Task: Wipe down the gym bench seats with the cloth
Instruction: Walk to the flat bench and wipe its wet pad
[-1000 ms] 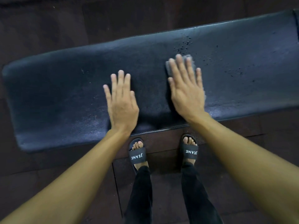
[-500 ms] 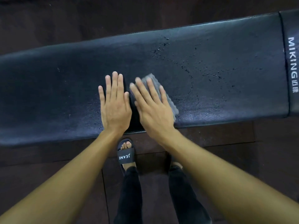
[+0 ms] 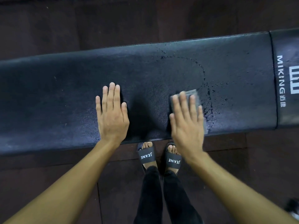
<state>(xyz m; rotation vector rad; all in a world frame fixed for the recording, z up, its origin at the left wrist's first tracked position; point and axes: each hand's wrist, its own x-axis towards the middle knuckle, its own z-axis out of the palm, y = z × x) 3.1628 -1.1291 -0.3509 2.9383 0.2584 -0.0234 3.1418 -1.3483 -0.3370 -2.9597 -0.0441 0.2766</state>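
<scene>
- Your right hand (image 3: 186, 125) presses the grey cloth (image 3: 192, 94) flat under straight fingers, none curled round it; the hand shows motion blur.
- Your left hand (image 3: 112, 117) lies flat on the bench seat (image 3: 56, 94), fingers straight, holding nothing.
- Cloth sits on the seat's near half, one corner showing past your fingertips.
- Both wrists cross the seat's front edge.
- Right of the cloth, a droplet-speckled stretch (image 3: 215, 97) runs to the seam of the MIKING end panel (image 3: 284, 78).
- Bare pad extends left of your left hand and up to the far edge.
- Half a second ago the cloth hand lay just beside your left hand; now they are well apart.
</scene>
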